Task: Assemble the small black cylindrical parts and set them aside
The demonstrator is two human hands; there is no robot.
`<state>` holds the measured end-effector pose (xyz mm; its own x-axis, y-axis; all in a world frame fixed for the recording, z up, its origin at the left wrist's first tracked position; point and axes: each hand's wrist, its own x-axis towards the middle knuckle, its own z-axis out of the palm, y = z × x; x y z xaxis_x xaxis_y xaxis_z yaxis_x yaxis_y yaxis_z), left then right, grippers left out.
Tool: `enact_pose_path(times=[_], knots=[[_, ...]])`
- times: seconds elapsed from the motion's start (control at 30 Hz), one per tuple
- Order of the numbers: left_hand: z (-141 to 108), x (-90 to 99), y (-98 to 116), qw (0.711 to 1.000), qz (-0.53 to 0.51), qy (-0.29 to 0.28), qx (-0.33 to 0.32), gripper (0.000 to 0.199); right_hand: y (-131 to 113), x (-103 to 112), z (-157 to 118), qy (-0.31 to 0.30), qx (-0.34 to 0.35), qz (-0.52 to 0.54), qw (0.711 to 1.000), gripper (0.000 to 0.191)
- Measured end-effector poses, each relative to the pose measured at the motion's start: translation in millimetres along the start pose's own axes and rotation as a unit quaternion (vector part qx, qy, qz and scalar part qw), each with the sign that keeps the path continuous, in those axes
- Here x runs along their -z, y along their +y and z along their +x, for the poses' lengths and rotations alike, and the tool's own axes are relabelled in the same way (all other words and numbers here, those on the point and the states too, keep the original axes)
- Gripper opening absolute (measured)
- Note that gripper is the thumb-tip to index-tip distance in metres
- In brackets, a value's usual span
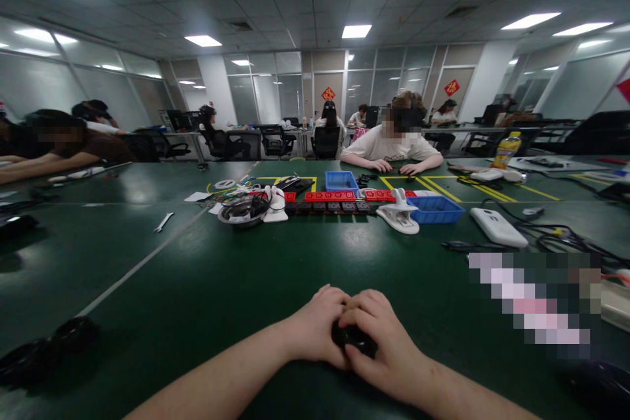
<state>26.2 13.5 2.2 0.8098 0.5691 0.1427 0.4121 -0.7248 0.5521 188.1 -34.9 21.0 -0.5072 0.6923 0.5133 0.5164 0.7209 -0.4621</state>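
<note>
Near the front middle of the green table (266,262), a black, rounded object (358,339) lies between my two hands. My left hand (322,326) is curled round its left side, with the fingers partly hidden behind it. My right hand (381,341) grips it from the right, with the thumb low and the fingers over the top. The hands touch each other at the fingers. Much of the object is covered, and its exact kind cannot be made out.
Black coiled items (76,335) lie front left, a wrench (163,222) beyond. Farther back are a metal bowl (241,215), white clips (401,213), red and black strips and a blue tray (436,210). A white device (498,228) and cables lie right. A person sits opposite.
</note>
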Motion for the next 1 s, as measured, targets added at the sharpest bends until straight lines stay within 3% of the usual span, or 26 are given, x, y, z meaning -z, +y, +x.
enact_pose_path(times=[0.2, 0.37, 0.6, 0.83, 1.0], knots=[[0.1, 2.2, 0.9, 1.000, -0.004, -0.022, -0.011, 0.046, -11.4, 4.4, -0.4, -0.028, 0.064, 0.025, 0.997, 0.019], [-1.4, 3.3, 5.5, 1.000, 0.007, -0.023, -0.018, 0.076, -9.8, 8.8, -4.8, -0.036, 0.077, 0.018, 0.996, 0.026], [-1.1, 1.2, 9.0, 0.999, 0.026, 0.026, -0.004, 0.089, 2.1, -0.1, -7.8, 0.041, 0.007, -0.015, 0.999, 0.027], [-1.0, -4.9, 7.9, 0.994, 0.071, 0.078, 0.009, 0.077, 3.0, -5.6, -5.1, 0.064, -0.047, -0.027, 0.997, 0.025], [-2.1, -8.1, 10.3, 0.991, 0.092, 0.094, 0.014, 0.065, 3.6, -7.5, -5.6, 0.038, -0.078, -0.042, 0.995, 0.027]])
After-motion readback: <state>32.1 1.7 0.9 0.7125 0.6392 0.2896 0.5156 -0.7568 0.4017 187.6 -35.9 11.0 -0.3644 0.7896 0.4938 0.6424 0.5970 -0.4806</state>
